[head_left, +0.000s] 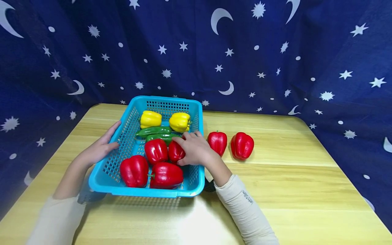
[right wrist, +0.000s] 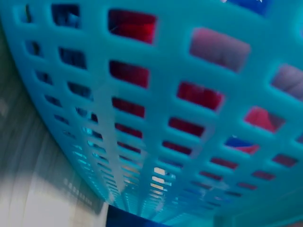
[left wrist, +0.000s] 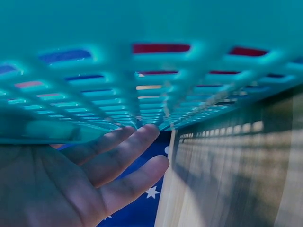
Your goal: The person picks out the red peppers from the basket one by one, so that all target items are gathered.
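Right hand [head_left: 194, 149] fingers curl around a red pepper [head_left: 176, 151] in the basket [head_left: 127, 136].

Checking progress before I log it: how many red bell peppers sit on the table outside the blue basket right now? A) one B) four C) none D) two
D: two red bell peppers stand side by side on the wooden table, just right of the blue basket, beside the right hand.
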Motion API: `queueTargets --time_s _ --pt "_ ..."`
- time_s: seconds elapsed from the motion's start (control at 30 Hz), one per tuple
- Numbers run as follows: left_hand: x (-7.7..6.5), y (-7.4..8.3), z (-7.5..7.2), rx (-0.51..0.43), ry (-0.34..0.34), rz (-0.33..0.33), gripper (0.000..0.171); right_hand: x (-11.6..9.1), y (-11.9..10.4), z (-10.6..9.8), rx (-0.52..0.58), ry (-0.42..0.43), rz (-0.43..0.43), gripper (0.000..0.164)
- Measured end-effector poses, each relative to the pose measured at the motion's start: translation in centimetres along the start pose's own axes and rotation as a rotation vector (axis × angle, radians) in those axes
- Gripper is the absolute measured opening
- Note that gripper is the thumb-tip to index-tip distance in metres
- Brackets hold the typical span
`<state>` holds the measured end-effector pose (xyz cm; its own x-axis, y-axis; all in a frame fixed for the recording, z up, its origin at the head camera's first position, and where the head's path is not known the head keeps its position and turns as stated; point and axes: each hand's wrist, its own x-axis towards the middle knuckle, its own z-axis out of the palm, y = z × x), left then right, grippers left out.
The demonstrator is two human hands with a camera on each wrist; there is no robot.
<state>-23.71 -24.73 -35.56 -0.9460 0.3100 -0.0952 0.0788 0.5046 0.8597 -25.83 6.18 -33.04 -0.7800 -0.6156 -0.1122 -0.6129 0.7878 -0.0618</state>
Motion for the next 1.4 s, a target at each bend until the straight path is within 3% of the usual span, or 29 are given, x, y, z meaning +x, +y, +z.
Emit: queueTargets --time_s 0.43,0.63,1.2,1.4 --pt "0.0 0.1 0.1 0.009 0.003 -0.009 0.077 -1.1 1.9 -0.5 0.461 0.184 -0.151 0.078" --pt "-0.1 0.1 0.1 0.02 0.008 -0.006 0.076 -2.0 2.3 -1.2 0.586 0.211 -0.193 0.073" --pt "-0.1 -0.3 -0.1 0.035 0.004 -0.01 0.077 -5.2 4.7 -2.2 0.771 0.356 -0.156 0.084" --pt "-0.2 -0.1 0.0 0.037 0.005 -0.011 0.076 -7.2 6.0 -2.4 0.743 0.402 -0.086 0.084"
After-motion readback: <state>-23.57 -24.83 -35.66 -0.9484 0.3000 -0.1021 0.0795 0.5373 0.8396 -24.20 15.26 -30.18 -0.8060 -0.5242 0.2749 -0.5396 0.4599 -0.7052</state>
